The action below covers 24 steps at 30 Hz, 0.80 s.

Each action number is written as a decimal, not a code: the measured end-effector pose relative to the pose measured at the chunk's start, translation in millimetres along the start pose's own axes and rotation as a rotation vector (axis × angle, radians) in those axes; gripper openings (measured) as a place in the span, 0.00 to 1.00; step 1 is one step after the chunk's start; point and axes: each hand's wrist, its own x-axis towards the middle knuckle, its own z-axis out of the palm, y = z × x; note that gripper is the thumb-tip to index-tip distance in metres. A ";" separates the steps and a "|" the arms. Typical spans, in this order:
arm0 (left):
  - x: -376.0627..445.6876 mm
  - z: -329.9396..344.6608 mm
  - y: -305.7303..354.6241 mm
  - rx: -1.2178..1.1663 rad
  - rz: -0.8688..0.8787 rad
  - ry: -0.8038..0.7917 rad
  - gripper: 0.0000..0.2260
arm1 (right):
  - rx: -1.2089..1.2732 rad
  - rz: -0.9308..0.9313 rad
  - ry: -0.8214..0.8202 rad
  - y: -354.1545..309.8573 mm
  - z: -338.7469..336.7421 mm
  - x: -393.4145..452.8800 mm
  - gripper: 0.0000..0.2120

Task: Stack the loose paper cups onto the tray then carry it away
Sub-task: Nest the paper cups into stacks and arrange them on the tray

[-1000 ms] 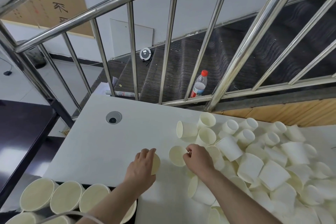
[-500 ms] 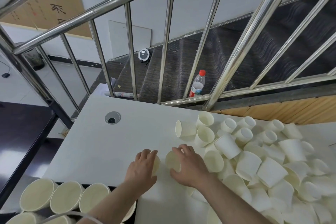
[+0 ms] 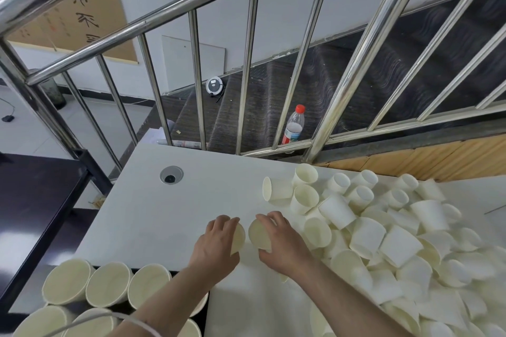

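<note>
White table (image 3: 191, 200) w/ grommet hole (image 3: 171, 174) at its far left. Loose cup pile (image 3: 397, 241) covered table's right side. Upright cups (image 3: 109, 284) sat off table's near-left edge. Mid-table: left hand (image 3: 216, 243) grasped one cup (image 3: 237, 238); right hand (image 3: 284, 243) grasped another cup (image 3: 259, 234), mouths nearly touching.

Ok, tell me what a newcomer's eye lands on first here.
A heap of loose cups covers the right side of the white table. At the middle, the left hand and right hand each grip a cup, mouths facing. Stacked cups stand at lower left; a steel railing rises behind.
</note>
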 end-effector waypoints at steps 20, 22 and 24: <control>-110.8 -19.7 9.8 -0.197 0.031 0.232 0.32 | 0.226 -0.078 0.230 -44.3 5.4 -95.3 0.34; -128.6 -21.3 6.8 -0.205 0.010 0.273 0.32 | 0.233 -0.105 0.217 -52.7 9.3 -103.5 0.34; -145.6 -23.8 0.0 -0.219 -0.032 0.306 0.32 | 0.238 -0.130 0.191 -62.2 14.3 -109.0 0.34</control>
